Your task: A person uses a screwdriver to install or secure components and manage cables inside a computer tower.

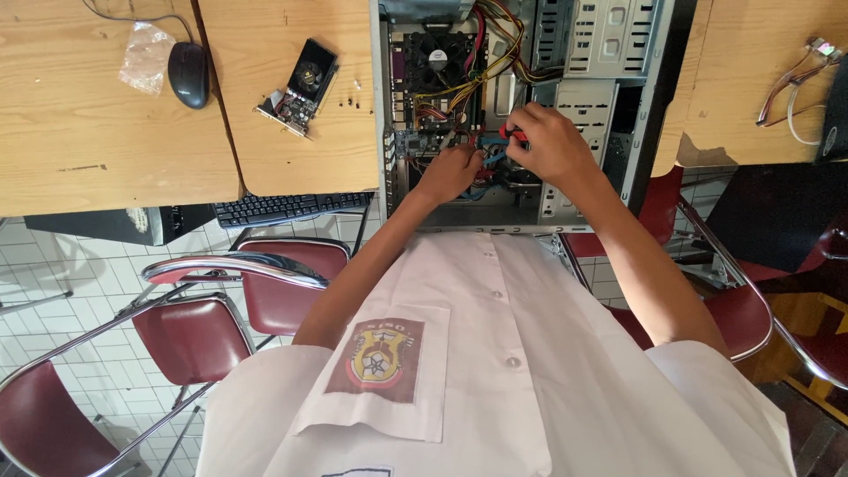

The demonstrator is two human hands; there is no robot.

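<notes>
An open computer case [640,132] lies on its side in front of me, with its motherboard, black cooling fan [437,60] and coloured wire bundles [495,49] exposed. My left hand [452,170] reaches into the lower part of the case among blue cables [491,141]. My right hand [548,141] is just to its right, pinching a small red-handled item [512,134]; what it is I cannot tell. Both hands are close together over the board's lower edge.
A loose graphics card [300,87] lies on the wooden desk [291,150] left of the case. A black mouse [188,74] and a clear plastic bag [146,55] are further left. A keyboard [283,208] sits on a shelf below. Red chairs [190,331] stand around me.
</notes>
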